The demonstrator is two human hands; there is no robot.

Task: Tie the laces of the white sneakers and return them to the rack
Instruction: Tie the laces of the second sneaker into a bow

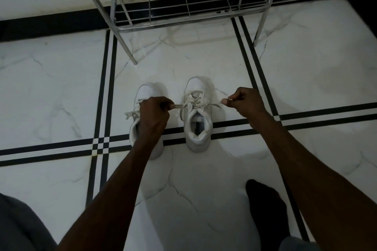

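Observation:
Two white sneakers stand side by side on the marble floor, toes pointing away from me. The right sneaker (197,126) has its laces (195,102) crossed over the tongue and pulled out sideways. My left hand (154,115) pinches the left lace end and hovers over the left sneaker (145,92), hiding most of it. My right hand (243,102) pinches the right lace end, to the right of the shoe. A loose lace (129,115) of the left sneaker trails off its left side.
A chrome wire shoe rack (183,0) stands against the wall just beyond the sneakers, its lowest shelf bare; one leg (130,51) comes down near the left sneaker. My foot in a dark sock (265,206) rests at lower right, a grey-clad knee (18,228) at lower left.

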